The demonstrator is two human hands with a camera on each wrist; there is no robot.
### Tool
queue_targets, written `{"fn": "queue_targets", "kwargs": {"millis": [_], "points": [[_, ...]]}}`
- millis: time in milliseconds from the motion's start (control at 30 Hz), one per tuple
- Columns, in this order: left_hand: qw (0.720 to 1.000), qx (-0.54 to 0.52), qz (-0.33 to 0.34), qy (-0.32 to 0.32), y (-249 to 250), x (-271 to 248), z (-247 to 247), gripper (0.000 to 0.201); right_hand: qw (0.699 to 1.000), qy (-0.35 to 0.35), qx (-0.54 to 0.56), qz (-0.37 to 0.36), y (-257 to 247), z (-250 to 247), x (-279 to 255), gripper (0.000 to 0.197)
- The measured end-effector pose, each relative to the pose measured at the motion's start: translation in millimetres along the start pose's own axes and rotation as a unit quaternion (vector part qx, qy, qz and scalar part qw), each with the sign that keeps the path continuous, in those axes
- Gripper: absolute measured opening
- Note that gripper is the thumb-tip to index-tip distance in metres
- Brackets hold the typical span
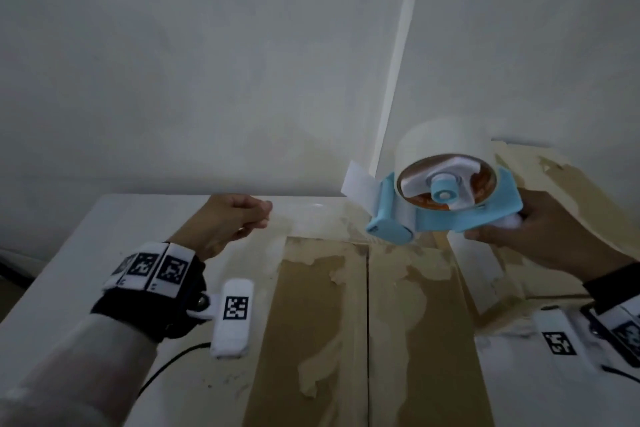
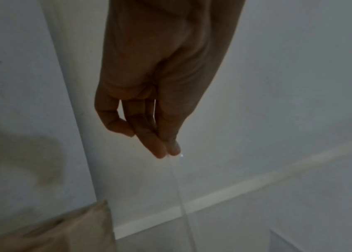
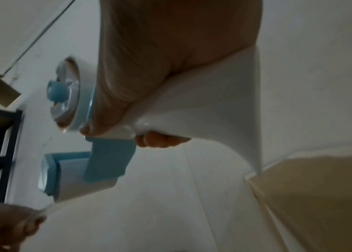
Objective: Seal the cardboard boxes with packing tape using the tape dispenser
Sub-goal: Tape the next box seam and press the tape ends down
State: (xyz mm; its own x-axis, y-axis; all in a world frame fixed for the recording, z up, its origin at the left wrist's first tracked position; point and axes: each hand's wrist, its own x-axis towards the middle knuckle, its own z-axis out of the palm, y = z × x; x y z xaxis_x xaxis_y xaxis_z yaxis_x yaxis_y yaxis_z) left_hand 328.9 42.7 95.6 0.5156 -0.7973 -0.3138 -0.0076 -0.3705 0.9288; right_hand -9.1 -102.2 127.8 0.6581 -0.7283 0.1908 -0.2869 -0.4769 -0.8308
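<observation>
Tape point(image 1: 311, 218) stretches between hands, dispenser point(image 1: 446, 198) rightward.

I see dim, flat light, everything grey-white. Two plain white walls point(image 1: 207, 62) meet at a corner, with a pale vertical trim strip point(image 1: 398, 55) running down the joint. White counter point(image 1: 86, 253) butts against the walls; its surface looks scuffed. A thin black cable point(image 1: 162, 367) trails across its near left part. On right wrist view, a dark metal shelf frame point(image 3: 0, 153) stands against the wall at left. Floor not visible.
</observation>
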Motion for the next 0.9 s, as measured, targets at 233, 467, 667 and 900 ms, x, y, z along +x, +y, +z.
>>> {"fn": "queue_targets", "kwargs": {"millis": [233, 467, 667, 900], "points": [[1.000, 0.011, 0.004, -0.005, -5, 10, 7, 0.012, 0.999, -0.008, -0.026, 0.021, 4, -3, 4, 0.029], [0.999, 0.031, 0.003, -0.010, -14, 10, 9, 0.009, 0.998, -0.033, -0.037, 0.028, 14, 2, 7, 0.032], [0.999, 0.037, -0.016, 0.005, -23, 14, 6, 0.012, 0.996, -0.057, -0.044, 0.049, 10, 13, 16, 0.059], [0.998, 0.011, -0.049, 0.025, -37, 17, 3, 0.015, 0.996, -0.071, -0.032, 0.047, 14, 24, 22, 0.057]]}}
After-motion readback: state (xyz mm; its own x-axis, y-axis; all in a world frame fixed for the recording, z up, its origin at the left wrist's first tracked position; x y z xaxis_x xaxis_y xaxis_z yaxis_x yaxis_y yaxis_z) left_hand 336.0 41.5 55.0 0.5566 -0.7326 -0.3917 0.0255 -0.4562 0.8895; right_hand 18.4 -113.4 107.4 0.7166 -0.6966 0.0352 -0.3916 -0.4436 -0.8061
